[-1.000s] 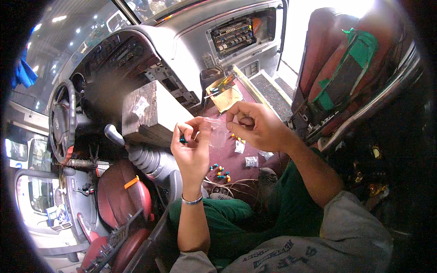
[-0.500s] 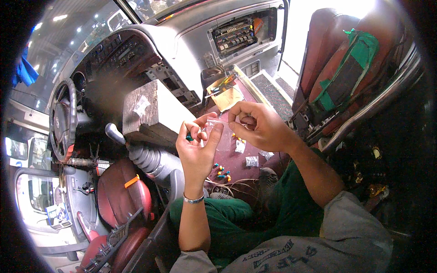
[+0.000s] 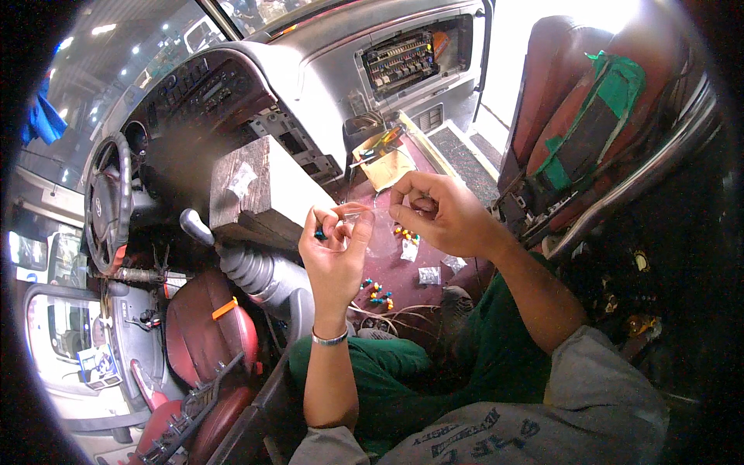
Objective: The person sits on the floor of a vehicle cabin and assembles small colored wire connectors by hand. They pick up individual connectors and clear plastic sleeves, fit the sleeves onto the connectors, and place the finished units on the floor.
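Note:
My left hand (image 3: 338,256) pinches a small clear plastic bag (image 3: 380,239) between thumb and fingers. A small dark teal piece (image 3: 319,233) shows at its curled fingers; its kind is unclear. My right hand (image 3: 446,219) is closed in a pinch at the bag's right side, and the see-through film makes its exact grip hard to see. Below the hands, small yellow and red parts (image 3: 405,234) lie beside a small packet (image 3: 409,249) on the dark red floor. Several blue, yellow and red parts (image 3: 378,294) lie nearer to me.
A weathered wooden block (image 3: 267,186) with a packet on top stands left of my hands, behind the gear lever (image 3: 197,227). Ahead, tools lie on a yellowish sheet (image 3: 387,167). An uncovered fuse panel (image 3: 399,62) is beyond. Thin cables (image 3: 403,314) cross near my feet.
The bag and my left thumb have shifted slightly, and the film between the hands now looks more spread. My right hand has hardly moved.

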Demonstrator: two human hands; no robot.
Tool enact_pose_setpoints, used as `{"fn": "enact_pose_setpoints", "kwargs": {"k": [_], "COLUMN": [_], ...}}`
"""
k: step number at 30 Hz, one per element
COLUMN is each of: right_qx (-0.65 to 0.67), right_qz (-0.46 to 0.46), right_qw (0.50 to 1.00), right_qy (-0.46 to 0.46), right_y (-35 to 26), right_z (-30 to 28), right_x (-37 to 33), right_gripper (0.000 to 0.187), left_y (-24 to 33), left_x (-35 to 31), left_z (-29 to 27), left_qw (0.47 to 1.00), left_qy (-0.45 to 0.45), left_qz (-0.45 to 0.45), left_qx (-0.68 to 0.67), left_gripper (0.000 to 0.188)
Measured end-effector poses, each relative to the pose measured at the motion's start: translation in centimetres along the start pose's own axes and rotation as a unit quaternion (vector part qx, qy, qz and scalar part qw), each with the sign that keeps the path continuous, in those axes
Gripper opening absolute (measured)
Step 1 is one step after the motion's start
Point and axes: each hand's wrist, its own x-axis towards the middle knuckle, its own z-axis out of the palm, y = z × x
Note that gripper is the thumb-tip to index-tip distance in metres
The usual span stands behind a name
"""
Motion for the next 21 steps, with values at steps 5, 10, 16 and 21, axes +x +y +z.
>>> {"fn": "enact_pose_setpoints", "kwargs": {"k": [5,10,16,21], "right_qx": [0.016,0.006,-0.019,0.055], "right_qz": [0.011,0.056,0.019,0.029], "right_qw": [1.0,0.998,0.998,0.995], "right_qy": [0.025,0.025,0.051,0.075], "right_y": [0.2,-1.2,-1.4,-0.1], "right_z": [0.2,0.0,-0.2,0.2], "right_x": [-0.1,0.2,0.3,0.3], "right_gripper": [0.011,0.013,0.014,0.016], "left_y": [0.6,0.3,0.2,0.8], "left_x": [0.1,0.0,-0.3,-0.3], "left_z": [0.7,0.4,0.5,1.0], "left_qw": [0.999,1.0,0.998,0.995], "left_qy": [0.009,-0.01,0.004,0.022], "left_qz": [-0.007,0.011,0.003,0.033], "left_qx": [-0.049,0.005,0.063,0.09], "left_gripper": [0.046,0.045,0.045,0.047]}}
